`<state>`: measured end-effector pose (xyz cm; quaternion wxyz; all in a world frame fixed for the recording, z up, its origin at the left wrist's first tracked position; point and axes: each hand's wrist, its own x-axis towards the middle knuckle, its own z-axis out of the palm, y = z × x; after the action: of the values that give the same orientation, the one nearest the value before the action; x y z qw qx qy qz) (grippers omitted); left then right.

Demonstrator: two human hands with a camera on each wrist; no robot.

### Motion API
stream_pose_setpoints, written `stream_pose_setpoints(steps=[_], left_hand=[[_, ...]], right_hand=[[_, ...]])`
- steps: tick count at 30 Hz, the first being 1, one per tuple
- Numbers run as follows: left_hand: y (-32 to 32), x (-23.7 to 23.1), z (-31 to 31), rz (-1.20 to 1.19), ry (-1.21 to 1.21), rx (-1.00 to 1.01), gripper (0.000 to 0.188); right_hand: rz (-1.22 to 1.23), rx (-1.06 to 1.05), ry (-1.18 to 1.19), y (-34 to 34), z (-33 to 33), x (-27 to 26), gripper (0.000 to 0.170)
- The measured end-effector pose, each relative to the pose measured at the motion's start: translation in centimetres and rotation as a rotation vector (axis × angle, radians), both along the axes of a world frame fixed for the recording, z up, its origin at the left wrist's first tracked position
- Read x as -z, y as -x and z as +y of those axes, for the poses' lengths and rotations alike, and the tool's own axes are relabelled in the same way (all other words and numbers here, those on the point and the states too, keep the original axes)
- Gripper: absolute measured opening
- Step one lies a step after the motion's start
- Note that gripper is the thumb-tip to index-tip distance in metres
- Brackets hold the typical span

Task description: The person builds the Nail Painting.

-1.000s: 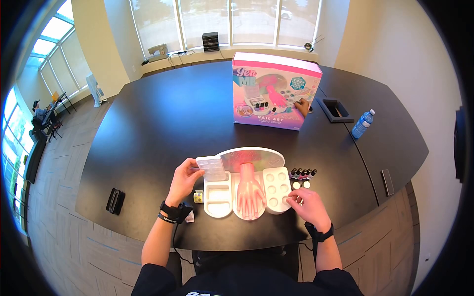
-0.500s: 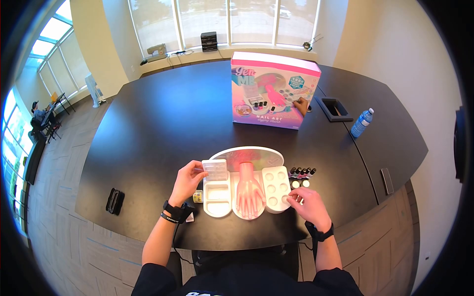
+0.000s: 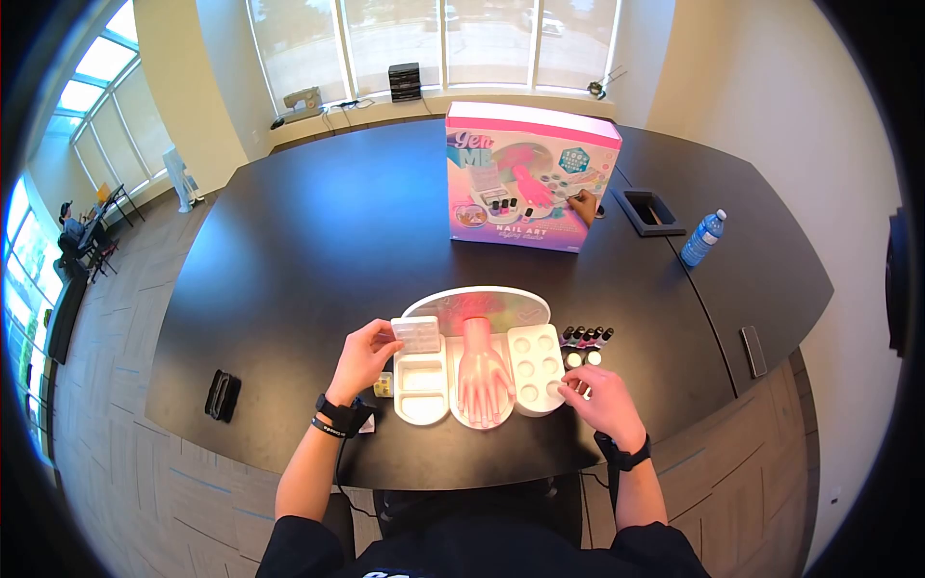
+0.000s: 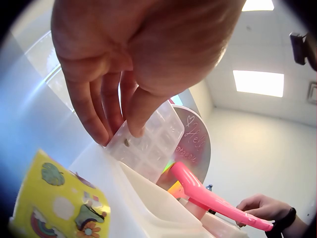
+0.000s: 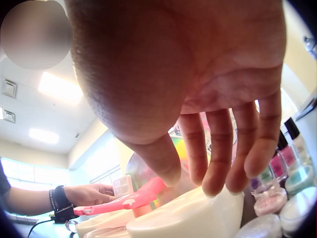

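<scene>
My left hand (image 3: 362,358) pinches a clear plastic compartment case (image 4: 158,134) by its left edge, thumb on the near face and fingers behind. The case is tilted up at the back of the left tray section (image 3: 421,407) of a white nail art station. A pink model hand (image 3: 484,378) lies in the station's middle, below a rounded mirror panel (image 3: 511,306). At the right section (image 3: 525,354), with its round wells, my right hand (image 3: 611,407) has its fingertips at the outer rim. Its thumb and fingers stand apart in the right wrist view.
Nail polish bottles (image 3: 588,336) and small round jars (image 5: 271,202) stand right of the station. A yellow sticker roll (image 4: 52,193) sits left of it. Further back are a large nail art box (image 3: 530,178) and a water bottle (image 3: 702,239). A black case (image 3: 222,396) lies at left.
My left hand has brought the compartment case slightly right and down, toward the back of the left tray section. The right hand stays at the right section's rim.
</scene>
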<state>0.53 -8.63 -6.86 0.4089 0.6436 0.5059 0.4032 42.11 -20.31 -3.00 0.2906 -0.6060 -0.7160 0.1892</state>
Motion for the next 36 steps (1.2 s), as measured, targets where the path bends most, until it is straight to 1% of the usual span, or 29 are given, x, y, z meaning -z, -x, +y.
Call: stream_pose_setpoints(steps=[5, 10, 17, 19, 20, 22, 23, 25, 26, 28, 29, 31, 32, 34, 36], left_hand=[[0.1, -0.4, -0.5, 0.000, 0.005, 0.015, 0.025], [0.5, -1.5, -1.2, 0.056, -0.024, 0.020, 0.033], [1.5, -2.1, -2.7, 0.137, -0.054, -0.023, 0.037], [2.1, -2.2, -3.3, 0.220, -0.103, -0.009, 0.037], [2.3, -2.4, -3.7, 0.221, -0.100, -0.012, 0.037], [2.7, -2.9, -4.6, 0.374, -0.151, -0.018, 0.040], [2.8, -3.2, -5.1, 0.375, -0.149, -0.019, 0.040], [3.1, -3.6, -6.1, 0.484, -0.156, -0.006, 0.044], [3.3, -3.7, -6.5, 0.485, -0.154, -0.007, 0.044], [3.6, -3.8, -6.9, 0.569, -0.198, 0.078, 0.047], [3.8, -3.6, -7.0, 0.569, -0.197, 0.078, 0.047], [4.0, -2.8, -6.8, 0.556, -0.174, 0.153, 0.057], [3.9, -2.6, -6.8, 0.556, -0.173, 0.153, 0.057], [3.7, -2.1, -6.6, 0.566, -0.173, 0.177, 0.063], [3.5, -1.9, -6.3, 0.565, -0.146, 0.194, 0.064]], right_hand=[[-0.024, 0.007, 0.019, -0.3, 0.1, 0.5, 0.019], [-0.024, -0.003, 0.006, -0.3, 0.1, 0.4, 0.018], [-0.013, -0.003, 0.000, -0.2, 0.1, 0.5, 0.017], [-0.007, 0.000, 0.008, -0.1, 0.1, 0.3, 0.017], [-0.006, -0.003, 0.010, 0.0, 0.1, 0.4, 0.017], [-0.009, -0.012, -0.011, 0.0, 0.1, 0.4, 0.017], [-0.009, -0.014, -0.009, 0.0, 0.0, 0.4, 0.017], [-0.010, -0.017, -0.016, 0.1, 0.0, 0.2, 0.016], [-0.010, -0.018, -0.015, 0.2, -0.1, 0.1, 0.016], [-0.013, -0.012, -0.002, 0.4, -0.2, -0.1, 0.016], [-0.012, -0.012, -0.001, 0.4, -0.2, -0.2, 0.016], [-0.003, -0.005, -0.015, 0.4, -0.3, -0.2, 0.015], [-0.003, -0.004, -0.014, 0.4, -0.3, -0.4, 0.015], [0.040, -0.004, -0.064, 0.2, -0.5, -0.9, 0.013], [0.062, 0.013, -0.077, -0.2, -0.7, -1.4, 0.011]])
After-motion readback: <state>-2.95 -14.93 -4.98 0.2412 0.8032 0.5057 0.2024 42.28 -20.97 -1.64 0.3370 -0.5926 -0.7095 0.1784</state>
